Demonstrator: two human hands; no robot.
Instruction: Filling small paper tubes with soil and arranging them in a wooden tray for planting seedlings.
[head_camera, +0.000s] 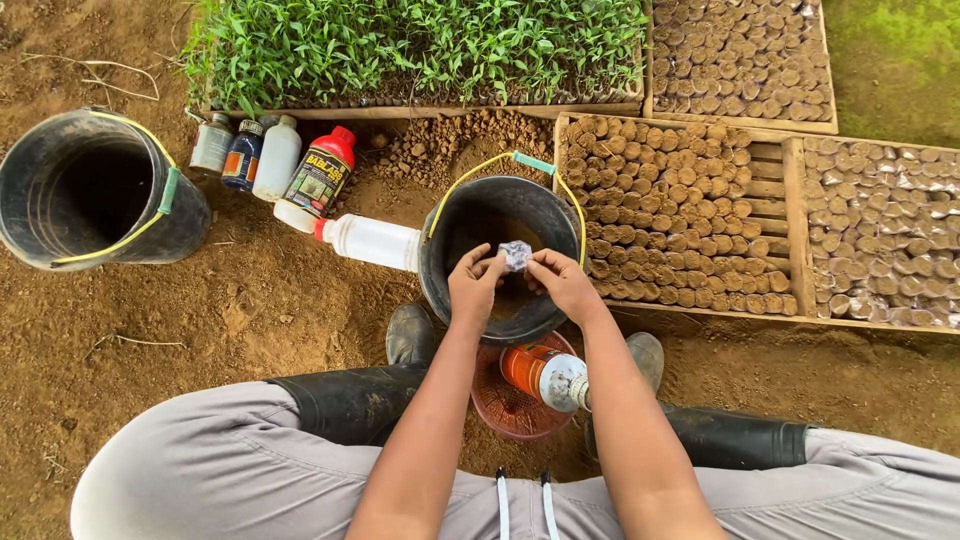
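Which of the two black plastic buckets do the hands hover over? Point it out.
The upright black bucket with the yellow handle at the centre, beneath the left hand and right hand. The other black bucket lies tipped at the far left.

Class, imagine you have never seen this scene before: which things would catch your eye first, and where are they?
First, the two hands, left hand and right hand, pinching a small silvery packet over the black bucket at centre. Next, the bright green seedlings along the top, and the wooden trays packed with round soil plugs on the right. The red-capped bottle stands out among containers on the left.
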